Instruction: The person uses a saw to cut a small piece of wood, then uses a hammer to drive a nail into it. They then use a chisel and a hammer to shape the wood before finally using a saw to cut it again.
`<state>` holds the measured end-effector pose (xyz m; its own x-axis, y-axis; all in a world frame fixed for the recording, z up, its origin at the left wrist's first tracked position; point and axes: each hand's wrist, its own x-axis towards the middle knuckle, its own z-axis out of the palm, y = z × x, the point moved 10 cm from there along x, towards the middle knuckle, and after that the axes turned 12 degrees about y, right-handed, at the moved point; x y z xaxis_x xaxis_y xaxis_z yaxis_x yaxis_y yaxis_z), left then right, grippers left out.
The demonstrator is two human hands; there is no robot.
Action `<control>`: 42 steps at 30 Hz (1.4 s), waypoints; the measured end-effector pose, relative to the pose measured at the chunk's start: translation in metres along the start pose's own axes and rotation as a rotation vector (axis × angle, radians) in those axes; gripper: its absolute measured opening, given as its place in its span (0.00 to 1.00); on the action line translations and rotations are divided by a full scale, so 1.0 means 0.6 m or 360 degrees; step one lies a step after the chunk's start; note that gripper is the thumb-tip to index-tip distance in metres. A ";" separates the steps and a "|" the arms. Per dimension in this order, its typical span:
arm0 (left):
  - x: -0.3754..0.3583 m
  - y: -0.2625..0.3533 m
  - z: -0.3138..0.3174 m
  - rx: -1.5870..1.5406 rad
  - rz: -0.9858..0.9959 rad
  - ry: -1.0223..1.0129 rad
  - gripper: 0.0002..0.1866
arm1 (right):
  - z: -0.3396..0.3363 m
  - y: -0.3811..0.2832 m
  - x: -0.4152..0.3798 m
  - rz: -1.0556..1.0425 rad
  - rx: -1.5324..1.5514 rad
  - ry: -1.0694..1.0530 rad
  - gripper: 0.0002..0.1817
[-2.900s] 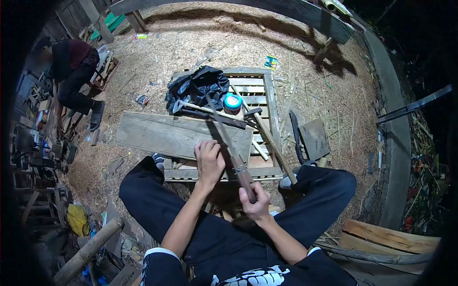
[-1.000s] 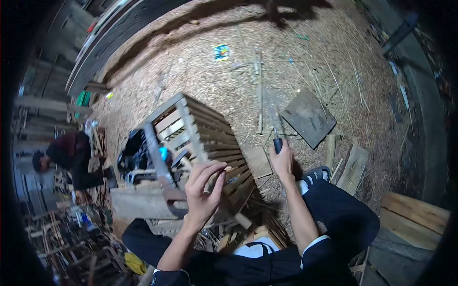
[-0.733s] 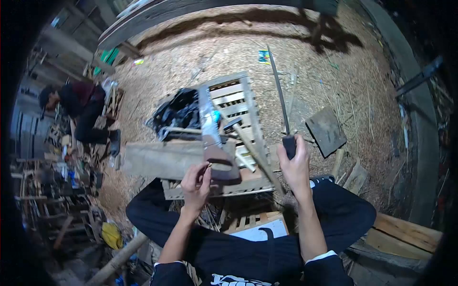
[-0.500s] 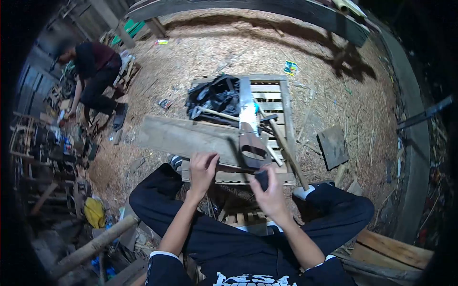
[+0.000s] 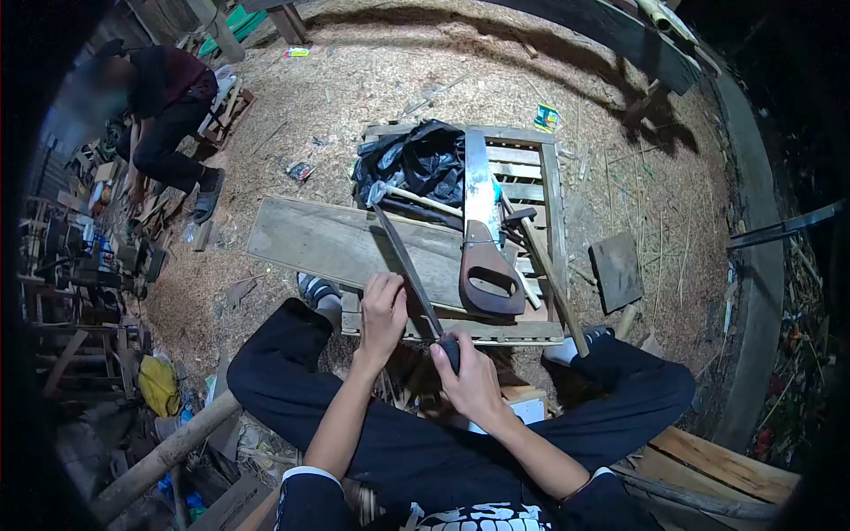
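My right hand (image 5: 469, 376) is wrapped round the black handle of a long dark blade (image 5: 410, 270), which points up and to the left over a wide board (image 5: 336, 245). Close beside the blade's left edge is my left hand (image 5: 382, 314), its fingers curled in; anything inside them is hidden. A handsaw (image 5: 487, 274) with a brown handle lies on the slatted wooden pallet (image 5: 556, 212), right of the blade. By the saw rests a hammer (image 5: 544, 257) with a long wooden handle. A black plastic bag (image 5: 425, 164) lies at the pallet's upper left.
A co-worker (image 5: 168, 124) bends over scattered wood at the upper left. A square board (image 5: 617, 273) lies right of the pallet. A yellow cloth (image 5: 158, 386) and a round pole (image 5: 168, 456) are at the lower left. A dark beam (image 5: 611, 35) crosses the top.
My right hand has moved left and down, and the blade now shows clearly across the board. The fingers of my left hand have curled in more. The view has shifted slightly.
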<state>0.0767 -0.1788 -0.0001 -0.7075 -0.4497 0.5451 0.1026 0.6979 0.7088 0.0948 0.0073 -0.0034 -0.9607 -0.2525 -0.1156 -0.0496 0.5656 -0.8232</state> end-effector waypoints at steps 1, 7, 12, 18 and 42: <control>-0.001 0.005 -0.002 -0.0002 0.0042 0.0030 0.07 | 0.000 0.000 0.000 0.0016 0.0004 -0.0001 0.25; -0.004 -0.010 0.002 -0.0017 0.0023 0.0026 0.09 | 0.012 0.002 0.008 -0.0005 -0.0043 -0.0043 0.23; -0.005 -0.014 0.007 0.0011 -0.0002 0.0015 0.08 | 0.013 0.002 0.008 0.0016 -0.0019 -0.0061 0.22; -0.006 -0.012 0.009 0.0025 0.0048 0.0016 0.08 | 0.007 0.001 0.009 -0.0011 0.0011 -0.0012 0.22; -0.004 0.001 0.012 0.0048 0.0086 0.0017 0.11 | 0.004 0.009 0.011 0.0086 -0.0007 -0.0022 0.21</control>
<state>0.0733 -0.1735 -0.0043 -0.6940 -0.4168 0.5870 0.1188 0.7378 0.6645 0.0887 0.0067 -0.0097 -0.9582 -0.2322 -0.1673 0.0008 0.5822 -0.8130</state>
